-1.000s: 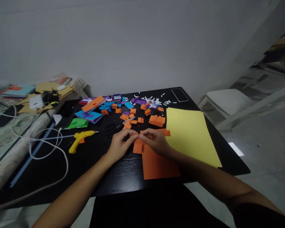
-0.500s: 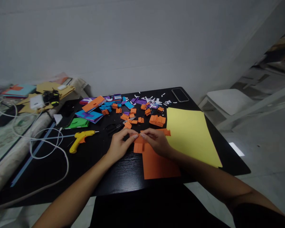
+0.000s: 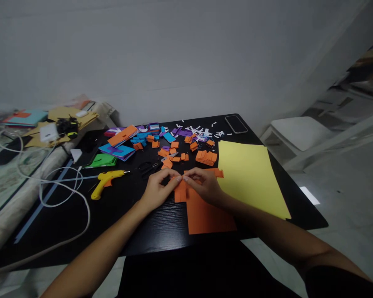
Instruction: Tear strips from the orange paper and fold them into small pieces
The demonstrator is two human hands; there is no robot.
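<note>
My left hand (image 3: 159, 187) and my right hand (image 3: 205, 185) meet fingertip to fingertip over the black table. Between them they pinch a small folded orange paper piece (image 3: 180, 194), which hangs below the fingers. Its top edge is hidden by my fingertips. Under my right hand lies a larger orange sheet (image 3: 209, 219). Just beyond sit a stack of folded orange paper pieces (image 3: 206, 157) and several loose ones. Black-handled scissors (image 3: 149, 169) rest past my left hand, their blades partly covered by orange paper.
A yellow glue gun (image 3: 107, 182) lies to the left, near a white cable (image 3: 88, 219). Yellow sheets (image 3: 248, 178) are on the right, with a phone (image 3: 236, 124) behind. White paper scraps (image 3: 202, 133) and folded blue and purple paper (image 3: 118, 151) cover the back.
Both hands stay nearly in place. The orange paper piece has tilted slightly and its lower edge sits a little nearer to me.
</note>
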